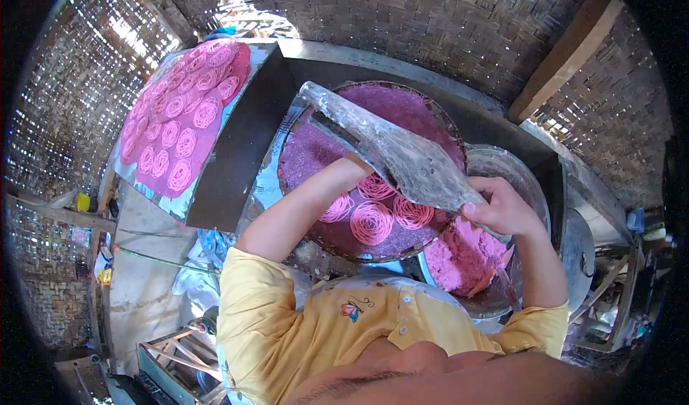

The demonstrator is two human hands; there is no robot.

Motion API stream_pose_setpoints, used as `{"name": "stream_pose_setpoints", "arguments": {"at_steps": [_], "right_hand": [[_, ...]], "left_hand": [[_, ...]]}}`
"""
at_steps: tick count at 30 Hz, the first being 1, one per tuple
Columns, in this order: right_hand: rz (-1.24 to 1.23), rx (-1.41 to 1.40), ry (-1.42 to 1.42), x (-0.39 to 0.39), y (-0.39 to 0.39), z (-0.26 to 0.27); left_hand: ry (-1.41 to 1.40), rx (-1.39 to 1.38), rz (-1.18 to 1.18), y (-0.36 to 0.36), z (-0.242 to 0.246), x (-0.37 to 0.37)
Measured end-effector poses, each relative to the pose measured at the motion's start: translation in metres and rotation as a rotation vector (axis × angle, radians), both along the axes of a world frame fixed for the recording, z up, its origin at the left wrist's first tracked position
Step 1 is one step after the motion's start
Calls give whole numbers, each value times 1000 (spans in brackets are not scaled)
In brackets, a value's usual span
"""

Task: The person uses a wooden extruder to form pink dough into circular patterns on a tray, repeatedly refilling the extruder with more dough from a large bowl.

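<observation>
My right hand [503,207] grips the near right end of a long weathered wooden press lever [409,157], thumb on top. My left forearm reaches under the lever; only the wrist edge of my left hand [358,169] shows, and its fingers are hidden. Below is a round woven tray [323,146] with a purple-pink mesh lining. Several coils of pink dough strands [371,223] lie along its near side. Right of the tray, a mass of pink dough [465,257] sits in a container inside a large metal basin [530,189].
At the left, a pink sheet [210,152] carries many coiled strands, beside a dark board [237,146]. Woven bamboo walls [403,22] and a wooden post [570,49] stand behind. A round metal lid [578,259] is at the right. Plastic bags [196,281] lie lower left.
</observation>
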State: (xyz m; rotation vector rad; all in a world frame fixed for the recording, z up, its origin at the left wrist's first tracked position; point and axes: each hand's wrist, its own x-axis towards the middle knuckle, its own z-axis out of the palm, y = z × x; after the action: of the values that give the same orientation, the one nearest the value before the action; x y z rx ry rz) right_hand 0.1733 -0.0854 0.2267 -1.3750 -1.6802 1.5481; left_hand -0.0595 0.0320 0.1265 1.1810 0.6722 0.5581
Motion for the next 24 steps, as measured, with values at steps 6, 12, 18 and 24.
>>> {"name": "stream_pose_setpoints", "arguments": {"at_steps": [6,12,18,24], "right_hand": [[-52,-7,64,6,1,-11],[-191,114,106,16,1,-17],[-186,278,197,17,-6,-24],[-81,-198,308,32,-7,-14]], "left_hand": [[113,100,5,-11,1,-2],[935,958,-114,-11,6,-16],[134,596,437,38,39,-1],[-1163,-139,-86,63,110,28]]}}
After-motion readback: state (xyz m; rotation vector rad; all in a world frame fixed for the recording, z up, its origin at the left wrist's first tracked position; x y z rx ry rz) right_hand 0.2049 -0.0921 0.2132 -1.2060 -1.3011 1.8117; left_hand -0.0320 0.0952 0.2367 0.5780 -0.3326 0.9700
